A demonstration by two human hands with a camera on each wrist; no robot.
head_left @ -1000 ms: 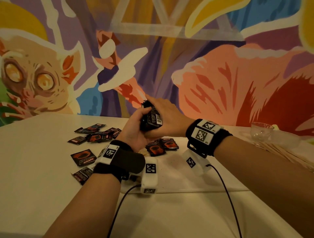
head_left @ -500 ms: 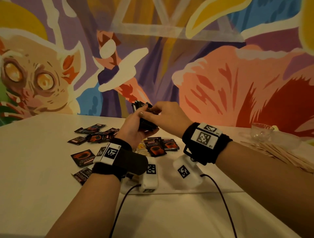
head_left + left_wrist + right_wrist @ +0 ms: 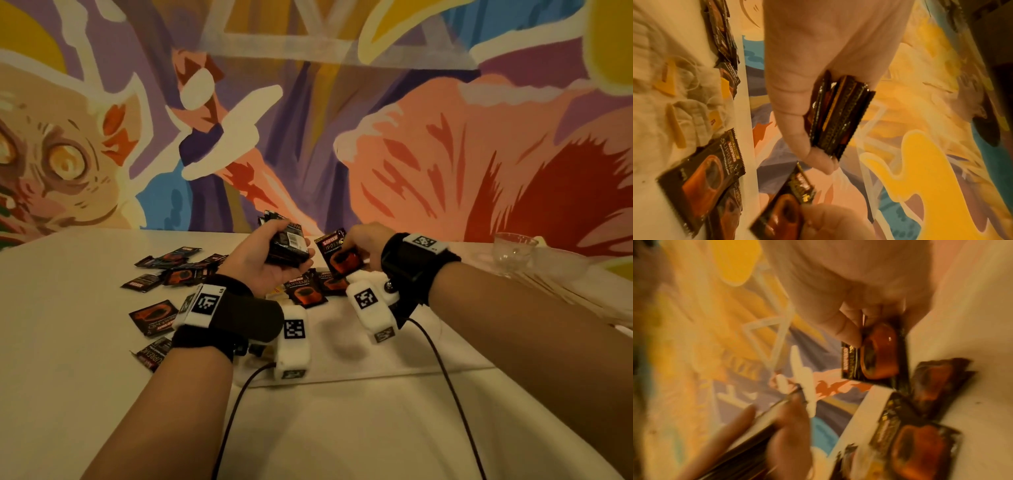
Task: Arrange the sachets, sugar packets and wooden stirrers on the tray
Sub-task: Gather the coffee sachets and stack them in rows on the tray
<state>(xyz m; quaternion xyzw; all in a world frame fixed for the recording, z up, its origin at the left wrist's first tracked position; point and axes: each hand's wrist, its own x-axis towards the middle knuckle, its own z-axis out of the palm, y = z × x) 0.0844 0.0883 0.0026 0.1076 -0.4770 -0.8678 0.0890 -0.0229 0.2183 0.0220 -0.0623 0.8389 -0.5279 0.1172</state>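
Observation:
My left hand [image 3: 270, 260] grips a stack of black coffee sachets [image 3: 287, 245] above the table; the left wrist view shows the stack [image 3: 836, 116] edge-on between thumb and fingers. Just to its right, my right hand [image 3: 363, 245] pinches a single black-and-orange sachet [image 3: 340, 255], also seen in the right wrist view as the single sachet [image 3: 877, 353]. Beneath the hands lie loose sachets [image 3: 306, 291] on the white tray [image 3: 428, 346]. More sachets [image 3: 171, 267] are scattered on the table at left. Wooden stirrers [image 3: 561, 291] lie at far right.
A clear glass cup [image 3: 513, 251] stands at the back right beside the stirrers. Tea bags with yellow tags [image 3: 684, 91] lie near the sachets in the left wrist view. A painted mural wall [image 3: 342, 120] closes the table's far side. Cables trail from both wrists.
The hands, joined on the sachet stack a second ago, have come apart. The left keeps the stack; the right has moved right and down and now holds one sachet.

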